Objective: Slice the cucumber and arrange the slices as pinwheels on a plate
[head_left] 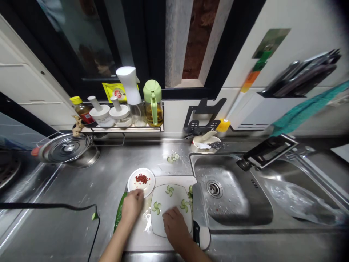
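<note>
A square white plate lies on the white cutting board, with pinwheels of green cucumber slices on it. My right hand is over the plate's lower part, fingers bunched and pointing down; what they hold is hidden. My left hand is closed at the lower rim of a round white plate bearing small red berries; its fingertips are too small to read. A green cucumber lies left of the board, partly behind my left hand. A cleaver rests at the board's right edge.
To the right is a steel sink with a faucet. Thin slices lie behind the board. A rack of bottles and jars stands at the back, a lidded pan at the left. A black cord crosses the left counter.
</note>
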Demonstrator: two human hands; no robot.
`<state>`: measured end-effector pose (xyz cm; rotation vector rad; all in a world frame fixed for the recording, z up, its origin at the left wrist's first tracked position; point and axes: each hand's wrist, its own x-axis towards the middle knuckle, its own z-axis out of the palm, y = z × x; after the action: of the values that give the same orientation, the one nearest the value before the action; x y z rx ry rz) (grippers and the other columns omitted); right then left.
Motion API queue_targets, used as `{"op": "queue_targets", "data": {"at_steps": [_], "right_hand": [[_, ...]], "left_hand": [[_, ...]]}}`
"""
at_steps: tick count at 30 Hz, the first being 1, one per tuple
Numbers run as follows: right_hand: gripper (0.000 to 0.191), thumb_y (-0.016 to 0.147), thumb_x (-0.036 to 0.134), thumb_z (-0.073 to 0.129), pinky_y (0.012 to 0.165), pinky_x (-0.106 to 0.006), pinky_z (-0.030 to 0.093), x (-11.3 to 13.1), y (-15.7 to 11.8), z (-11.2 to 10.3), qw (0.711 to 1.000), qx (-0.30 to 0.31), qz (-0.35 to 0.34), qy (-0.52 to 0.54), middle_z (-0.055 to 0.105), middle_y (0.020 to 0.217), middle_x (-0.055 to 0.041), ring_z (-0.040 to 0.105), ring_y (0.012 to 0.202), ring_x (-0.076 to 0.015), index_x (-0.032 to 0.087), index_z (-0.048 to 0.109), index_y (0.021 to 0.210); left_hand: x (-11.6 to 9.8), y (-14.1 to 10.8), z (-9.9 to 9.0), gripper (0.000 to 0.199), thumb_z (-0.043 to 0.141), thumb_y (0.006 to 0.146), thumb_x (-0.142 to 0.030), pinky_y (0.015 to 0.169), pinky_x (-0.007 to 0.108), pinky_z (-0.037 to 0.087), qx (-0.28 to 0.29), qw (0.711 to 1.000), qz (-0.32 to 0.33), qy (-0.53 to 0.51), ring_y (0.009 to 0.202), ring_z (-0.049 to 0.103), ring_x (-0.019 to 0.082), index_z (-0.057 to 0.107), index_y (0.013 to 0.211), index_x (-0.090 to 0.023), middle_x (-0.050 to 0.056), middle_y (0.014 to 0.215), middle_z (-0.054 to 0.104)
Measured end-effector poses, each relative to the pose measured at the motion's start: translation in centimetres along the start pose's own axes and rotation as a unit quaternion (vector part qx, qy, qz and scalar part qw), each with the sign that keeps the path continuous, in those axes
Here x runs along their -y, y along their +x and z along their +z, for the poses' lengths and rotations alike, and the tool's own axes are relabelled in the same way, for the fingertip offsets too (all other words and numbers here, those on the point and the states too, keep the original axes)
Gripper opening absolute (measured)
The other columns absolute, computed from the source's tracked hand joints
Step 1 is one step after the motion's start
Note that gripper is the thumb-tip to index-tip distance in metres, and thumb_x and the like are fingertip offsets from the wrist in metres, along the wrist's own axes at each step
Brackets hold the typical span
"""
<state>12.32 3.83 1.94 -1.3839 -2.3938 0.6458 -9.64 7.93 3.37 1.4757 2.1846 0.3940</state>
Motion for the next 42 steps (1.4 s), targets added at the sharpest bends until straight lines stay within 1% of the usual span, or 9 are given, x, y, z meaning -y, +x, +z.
{"op": "queue_targets", "data": {"at_steps": [2, 4, 9, 16, 23, 27, 30, 36, 42], "right_hand": [[0.016, 0.085, 0.008, 0.052, 0.088, -0.031, 0.038, -0.3, -0.3, -0.3, 1.0, -0.008, 0.012, 0.009, 0.062, 0.084, -0.0023, 0.05, 0.085, -0.018, 0.019, 0.062, 0.081], [0.017, 0.084, 0.007, 0.051, 0.087, -0.03, 0.038, -0.5, -0.5, -0.5, 1.0, -0.009, 0.021, 0.019, 0.062, 0.083, -0.0019, 0.05, 0.085, -0.0178, 0.019, 0.062, 0.081], [0.019, 0.08, 0.003, 0.052, 0.089, -0.03, 0.037, -0.9, -0.8, -1.0, 0.999, 0.0, 0.031, 0.013, 0.061, 0.082, -0.0011, 0.05, 0.085, -0.0178, 0.02, 0.062, 0.079], [0.02, 0.081, 0.003, 0.05, 0.087, -0.03, 0.038, -1.0, -1.1, -1.2, 0.999, -0.002, 0.03, 0.012, 0.06, 0.081, -0.0007, 0.049, 0.084, -0.0178, 0.02, 0.061, 0.078], [0.02, 0.082, 0.003, 0.051, 0.086, -0.03, 0.037, -1.1, -1.2, -0.7, 0.999, -0.001, 0.032, 0.006, 0.061, 0.082, -0.0004, 0.05, 0.086, -0.018, 0.021, 0.061, 0.079], [0.018, 0.081, 0.004, 0.053, 0.087, -0.03, 0.037, -1.2, -1.2, -0.6, 0.999, -0.005, 0.041, 0.017, 0.061, 0.083, -0.0007, 0.05, 0.086, -0.0178, 0.02, 0.062, 0.079], [0.019, 0.083, 0.004, 0.051, 0.089, -0.03, 0.037, -1.1, -1.0, -0.8, 0.999, -0.01, 0.045, 0.025, 0.061, 0.082, -0.0009, 0.05, 0.086, -0.0177, 0.02, 0.062, 0.079], [0.018, 0.083, 0.006, 0.051, 0.085, -0.03, 0.037, -0.9, 0.2, -0.7, 0.997, -0.014, 0.064, 0.042, 0.062, 0.082, -0.0017, 0.051, 0.085, -0.0183, 0.02, 0.063, 0.079], [0.021, 0.084, 0.007, 0.049, 0.083, -0.031, 0.038, -0.1, 1.6, 0.2, 0.994, -0.022, 0.058, 0.086, 0.063, 0.085, -0.0029, 0.05, 0.087, -0.0193, 0.019, 0.066, 0.088]], "left_hand": [[0.5, 1.0, -0.5, 0.026, 0.048, 0.088, -0.027, 0.077, 0.025, 0.042, -0.015, 1.0, -0.006, 0.025, 0.087, 0.063, 0.018, 0.07, 0.099, -0.02, 0.009, 0.099, 0.071], [0.8, 2.0, -0.8, 0.029, 0.046, 0.089, -0.026, 0.08, 0.026, 0.042, -0.024, 0.998, -0.005, 0.051, 0.091, 0.062, 0.019, 0.07, 0.104, -0.019, 0.01, 0.101, 0.069], [0.9, 3.4, -0.6, 0.027, 0.047, 0.089, -0.023, 0.082, 0.025, 0.041, -0.019, 0.997, 0.011, 0.076, 0.091, 0.061, 0.019, 0.072, 0.097, -0.021, 0.009, 0.094, 0.068], [1.4, 3.9, 0.3, 0.027, 0.047, 0.087, -0.018, 0.088, 0.026, 0.04, -0.015, 0.996, 0.044, 0.076, 0.095, 0.06, 0.018, 0.072, 0.096, -0.02, 0.009, 0.097, 0.068], [1.4, 3.9, 0.2, 0.024, 0.048, 0.085, -0.019, 0.09, 0.027, 0.041, -0.025, 0.997, 0.051, 0.06, 0.093, 0.061, 0.019, 0.072, 0.09, -0.019, 0.008, 0.094, 0.069], [0.8, 2.5, -0.1, 0.024, 0.049, 0.085, -0.023, 0.085, 0.025, 0.044, -0.032, 0.998, 0.041, 0.023, 0.088, 0.064, 0.017, 0.073, 0.09, -0.021, 0.006, 0.096, 0.071], [-0.2, 0.2, 0.1, 0.024, 0.05, 0.084, -0.028, 0.081, 0.026, 0.047, -0.031, 0.997, 0.032, -0.057, 0.085, 0.066, 0.017, 0.073, 0.087, -0.022, 0.005, 0.096, 0.074], [-1.7, -4.3, 2.5, 0.024, 0.054, 0.083, -0.034, 0.074, 0.026, 0.048, 0.005, 0.984, 0.058, -0.168, 0.077, 0.066, 0.018, 0.072, 0.076, -0.021, 0.005, 0.086, 0.075], [-2.2, -5.5, 4.0, 0.025, 0.054, 0.083, -0.033, 0.07, 0.025, 0.047, -0.001, 0.984, 0.054, -0.169, 0.071, 0.064, 0.017, 0.068, 0.067, -0.021, 0.004, 0.075, 0.072]]}}
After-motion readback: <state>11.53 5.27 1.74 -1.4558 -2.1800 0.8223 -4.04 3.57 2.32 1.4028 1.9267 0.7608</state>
